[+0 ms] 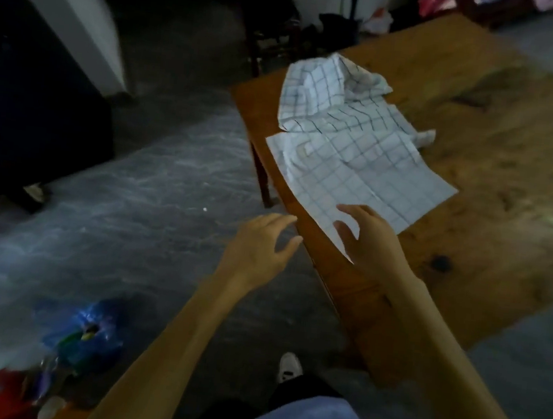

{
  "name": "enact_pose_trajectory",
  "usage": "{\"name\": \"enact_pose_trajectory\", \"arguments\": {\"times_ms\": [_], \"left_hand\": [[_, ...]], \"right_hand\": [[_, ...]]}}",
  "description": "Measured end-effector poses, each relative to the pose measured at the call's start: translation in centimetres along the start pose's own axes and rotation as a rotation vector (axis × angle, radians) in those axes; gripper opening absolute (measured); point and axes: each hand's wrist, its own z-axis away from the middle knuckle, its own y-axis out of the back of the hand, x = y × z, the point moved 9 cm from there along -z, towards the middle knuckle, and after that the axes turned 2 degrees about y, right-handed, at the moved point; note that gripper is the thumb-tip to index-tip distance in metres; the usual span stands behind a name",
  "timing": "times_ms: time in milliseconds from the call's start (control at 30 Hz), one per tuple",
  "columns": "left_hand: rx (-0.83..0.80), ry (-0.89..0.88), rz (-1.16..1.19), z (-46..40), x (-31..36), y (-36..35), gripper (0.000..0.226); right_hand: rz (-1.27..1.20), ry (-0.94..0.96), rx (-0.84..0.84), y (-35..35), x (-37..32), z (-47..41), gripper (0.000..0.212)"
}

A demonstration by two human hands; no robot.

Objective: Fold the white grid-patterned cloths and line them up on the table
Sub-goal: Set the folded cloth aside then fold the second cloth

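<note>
Both hands are hanging empty with fingers spread: our right hand [364, 240] is hovering over the near corner of the flat cloth [358, 177], while our left hand [261, 242] is waiting just off the bench [495, 186] edge, probably to catch the cloth's other side. Behind it, the crumpled cloth [330, 91] is lying partly over the flat one, likely awaiting its turn.

The worktop [501, 159] is bare brown wood with visible grain and a dark knot, worn matt and paler in patches. On it, the flat grid-patterned cloth [368, 182] is thin white woven fabric, matt and creased, and the crumpled grid-patterned cloth [330, 88] behind it looks the same, heavily wrinkled. The floor [152, 202] is grey, mottled and dull, and the blue bag [88, 332] on it looks like glossy plastic.
</note>
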Motion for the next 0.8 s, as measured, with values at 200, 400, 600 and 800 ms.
{"name": "enact_pose_trajectory", "arguments": {"times_ms": [200, 400, 600, 800], "left_hand": [[-0.199, -0.165, 0.033, -4.1, 1.6, -5.5, 0.046], [-0.335, -0.33, 0.052, -8.3, 2.1, -9.9, 0.043], [-0.468, -0.441, 0.001, -10.8, 2.0, -14.1, 0.045], [-0.538, -0.583, -0.136, -10.8, 3.9, -18.7, 0.05]], "right_hand": [[0.045, -0.321, 0.005, 0.0, 5.9, 1.8, 0.041], [0.084, -0.527, 0.034, -1.4, 7.8, 2.1, 0.039], [0.004, -0.654, 0.203, -2.5, 6.3, 3.1, 0.037], [-0.026, -0.745, 0.274, -2.9, 7.4, 4.9, 0.035]]}}
